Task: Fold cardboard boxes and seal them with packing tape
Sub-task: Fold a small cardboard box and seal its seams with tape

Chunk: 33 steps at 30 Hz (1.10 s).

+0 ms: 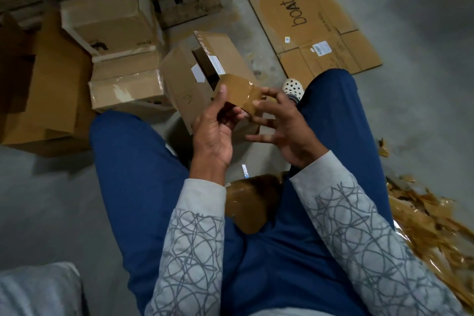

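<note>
Tape roll [238, 96] is being held up over the lap, between both hands, just in front of the open box [187, 77]; left hand [215, 133] is being closed round the roll, thumb laid on its upper rim and fingers curled under its near side; right hand [282, 128] is being kept splayed, fingers mostly straight, tips being set against the roll's glossy face, nothing being gripped by it; whether a loose end is being lifted cannot be told, the tape being too shiny and blurred there; step judged in hand: the tape's free end is being hunted for, ahead of sealing; the open box is lying on the floor between the knees, flaps not yet being closed, a dark gap being left along its top; a taped box [128, 91] is sitting just beside it to the left, a larger box [107, 15] behind that; flat cardboard [313, 25] is lying well apart on the floor [423, 46] to the right; tape scraps [423, 218] are being piled near the right sleeve; next move, as judged: the end is needing to be peeled with a fingernail and drawn out a little, then the flaps are needing to be pressed shut before tape is laid along the seam; risk being noted: the strip being folded back on itself and sticking.
</note>
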Motion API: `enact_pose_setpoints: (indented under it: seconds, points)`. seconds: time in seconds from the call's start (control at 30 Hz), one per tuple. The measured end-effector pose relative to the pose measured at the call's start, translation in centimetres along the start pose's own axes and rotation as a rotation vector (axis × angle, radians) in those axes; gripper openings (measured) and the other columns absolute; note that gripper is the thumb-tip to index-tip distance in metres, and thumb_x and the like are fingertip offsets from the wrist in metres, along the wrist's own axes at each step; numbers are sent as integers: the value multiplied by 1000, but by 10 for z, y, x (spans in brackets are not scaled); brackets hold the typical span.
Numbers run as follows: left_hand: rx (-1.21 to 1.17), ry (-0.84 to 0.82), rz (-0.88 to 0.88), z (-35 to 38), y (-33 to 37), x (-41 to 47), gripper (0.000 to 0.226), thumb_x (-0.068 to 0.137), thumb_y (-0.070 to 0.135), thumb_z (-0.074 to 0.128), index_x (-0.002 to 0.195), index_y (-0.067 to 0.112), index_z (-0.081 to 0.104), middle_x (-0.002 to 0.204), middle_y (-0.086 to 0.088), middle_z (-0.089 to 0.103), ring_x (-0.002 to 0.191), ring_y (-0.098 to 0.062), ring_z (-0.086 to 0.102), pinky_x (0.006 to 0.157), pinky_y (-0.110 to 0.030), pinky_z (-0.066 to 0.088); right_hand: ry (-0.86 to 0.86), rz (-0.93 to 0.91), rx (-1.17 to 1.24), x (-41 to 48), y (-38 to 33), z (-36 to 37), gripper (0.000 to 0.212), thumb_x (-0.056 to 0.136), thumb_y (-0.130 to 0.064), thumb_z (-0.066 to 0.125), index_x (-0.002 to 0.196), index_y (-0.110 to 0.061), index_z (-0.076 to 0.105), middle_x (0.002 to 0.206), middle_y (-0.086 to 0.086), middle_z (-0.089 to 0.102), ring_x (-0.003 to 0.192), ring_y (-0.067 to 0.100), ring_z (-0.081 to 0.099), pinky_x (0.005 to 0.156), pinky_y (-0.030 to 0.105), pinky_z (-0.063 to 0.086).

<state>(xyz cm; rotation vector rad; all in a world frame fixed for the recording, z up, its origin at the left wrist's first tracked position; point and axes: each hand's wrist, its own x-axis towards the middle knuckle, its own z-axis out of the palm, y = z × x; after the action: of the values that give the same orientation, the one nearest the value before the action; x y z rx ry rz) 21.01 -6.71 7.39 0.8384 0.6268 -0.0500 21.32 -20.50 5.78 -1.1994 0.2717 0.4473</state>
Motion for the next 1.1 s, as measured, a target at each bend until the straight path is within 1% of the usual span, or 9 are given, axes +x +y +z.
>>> enact_pose_setpoints:
  seconds: [0.13, 0.27, 0.37, 0.43, 0.53, 0.63, 0.77, 1.0, 1.1]
  points:
    - [149, -32, 78, -4, -4, -1, 29, 95, 12, 68, 71, 20, 82, 77, 5, 76, 75, -11, 70, 80, -32, 56, -68, 11, 39, 3, 10, 13, 57, 87, -7, 72, 137, -21, 47, 137, 22, 54, 110, 43, 68, 94, 57, 56]
    - [297, -18, 156, -8, -6, 1, 8, 91, 18, 73, 86, 13, 76, 79, 4, 73, 82, -12, 68, 75, -28, 54, -5, -6, 55, 6, 15, 18, 48, 90, -6, 70, 134, -14, 52, 135, 23, 56, 113, 39, 68, 96, 51, 57]
    - [329, -17, 196, -9, -1, 2, 11, 90, 19, 75, 86, 9, 75, 84, -2, 71, 87, -16, 66, 77, -30, 54, -24, -6, 56, 5, 12, 17, 45, 91, -5, 68, 133, -9, 54, 134, 24, 58, 116, 38, 66, 98, 50, 56]
    - [358, -24, 237, -6, 1, 0, 14, 90, 18, 76, 79, 9, 74, 76, -2, 69, 77, -13, 64, 68, -27, 53, -40, 7, 84, 4, 9, 17, 43, 92, -3, 63, 135, -1, 53, 131, 29, 59, 116, 38, 66, 101, 54, 53]
    - [403, -27, 306, -3, -2, -2, 22, 89, 16, 77, 69, 9, 69, 62, 1, 66, 60, -12, 61, 53, -25, 50, -72, 33, 158, 2, 6, 18, 32, 93, 0, 55, 125, 5, 53, 106, 24, 65, 75, 25, 67, 109, 59, 45]
    - [409, -19, 337, 1, -6, -1, 24, 87, 18, 80, 70, 5, 71, 70, -16, 66, 61, -26, 61, 51, -30, 50, -118, 62, 232, 0, 4, 17, 12, 95, 2, 48, 98, -7, 55, 77, 3, 67, 50, 10, 44, 112, 54, 43]
    - [406, 20, 352, 4, -8, 1, 25, 86, 22, 82, 67, 8, 72, 68, -18, 63, 59, -27, 57, 48, -28, 47, -106, 59, 264, -3, 1, 19, 18, 95, 5, 47, 89, -9, 57, 75, 3, 70, 73, 16, 69, 90, 36, 59]
    - [375, 37, 348, 2, -10, 3, 28, 85, 23, 82, 64, 9, 70, 65, -18, 60, 60, -30, 52, 47, -27, 44, -78, 53, 269, -4, 0, 23, 22, 95, 8, 46, 83, -8, 57, 75, 7, 71, 79, 23, 70, 82, 34, 61]
    - [382, 62, 349, 2, -9, 3, 27, 86, 22, 82, 63, 11, 70, 63, -15, 61, 58, -29, 54, 46, -27, 45, -113, 67, 273, -4, 2, 21, 18, 95, 8, 47, 93, -6, 59, 80, 9, 73, 80, 24, 70, 78, 30, 63]
